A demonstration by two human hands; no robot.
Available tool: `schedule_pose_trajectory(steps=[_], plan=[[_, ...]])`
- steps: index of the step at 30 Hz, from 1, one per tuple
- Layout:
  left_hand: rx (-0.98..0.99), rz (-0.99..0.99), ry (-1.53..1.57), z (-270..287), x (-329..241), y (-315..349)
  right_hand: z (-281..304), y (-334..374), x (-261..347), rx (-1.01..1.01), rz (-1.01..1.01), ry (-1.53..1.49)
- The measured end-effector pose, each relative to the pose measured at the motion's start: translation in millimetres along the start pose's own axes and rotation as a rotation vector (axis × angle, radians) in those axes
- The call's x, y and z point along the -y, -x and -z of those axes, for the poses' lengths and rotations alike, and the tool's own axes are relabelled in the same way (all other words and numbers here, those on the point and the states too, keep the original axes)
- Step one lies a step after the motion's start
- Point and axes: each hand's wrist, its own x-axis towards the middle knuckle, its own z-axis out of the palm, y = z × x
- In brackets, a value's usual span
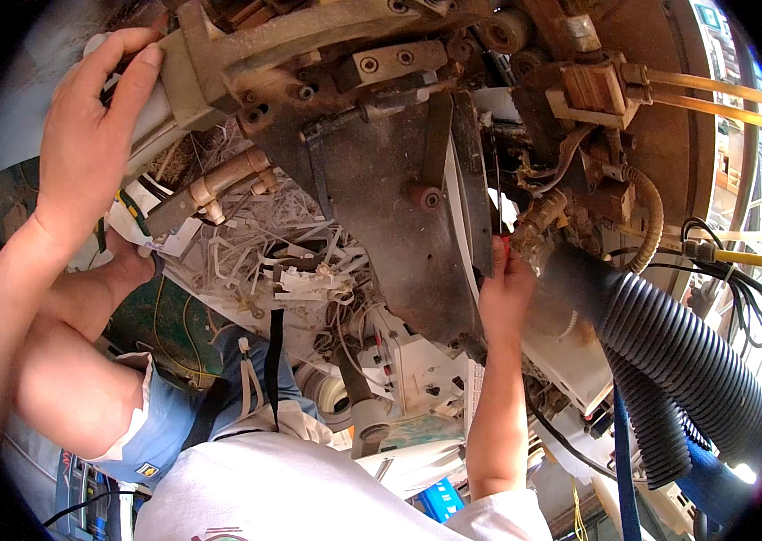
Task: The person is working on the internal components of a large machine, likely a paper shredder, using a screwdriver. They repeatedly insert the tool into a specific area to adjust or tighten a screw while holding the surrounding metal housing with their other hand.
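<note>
At the upper left, my left hand (92, 122) is hooked over the end of a pale metal beam (187, 81) on a large, dusty machine, thumb and fingers bent against it. Some of its fingertips are hidden. Right of centre, my right hand (507, 287) is closed on a small red thing (502, 245), mostly covered by the fingers, so its kind does not show. That hand reaches in beside the edge of a dark metal plate (390, 216), close to a dirty brass-coloured fitting (543, 216).
Pale strips of scrap (300, 243) lie heaped below the machine. Thick black corrugated hoses (687, 352) run at the right, near yellow tubes (714, 90) and dark cables (746, 293). A copper-coloured cylinder (232, 176) juts out near my left forearm. My bent leg (83, 361) is at the left.
</note>
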Motion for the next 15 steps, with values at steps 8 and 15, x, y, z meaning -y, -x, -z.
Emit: schedule_pose_trajectory(steps=[8, 15], plan=[[0.001, 0.005, -0.015, 0.8, 2.1, 1.0, 23.3, -10.6, 50.8, -0.267, -0.207, -0.364], [0.003, -0.003, -0.024, 1.2, 1.5, 1.0, 28.3, -10.5, 53.8, -0.252, -0.162, -0.303]])
